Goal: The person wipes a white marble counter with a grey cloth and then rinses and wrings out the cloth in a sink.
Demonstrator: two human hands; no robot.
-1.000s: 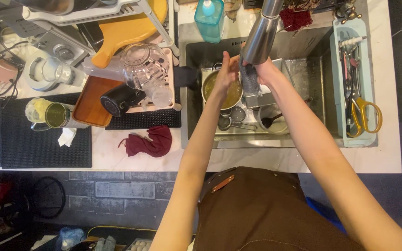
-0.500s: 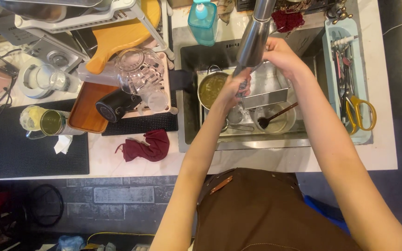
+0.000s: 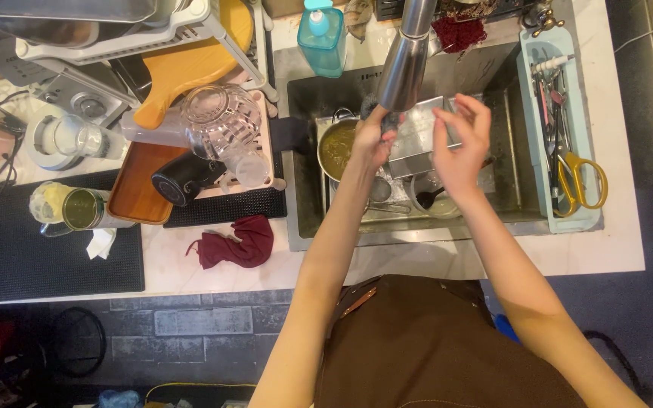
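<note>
While faucet (image 3: 406, 64) overhangs, left hand (image 3: 372, 140) below.

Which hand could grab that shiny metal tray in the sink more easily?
Probably the right hand. It hovers open, empty, just beside the metal tray. The left hand is curled around a dark scrubber under the faucet, so it seems busy.
</note>
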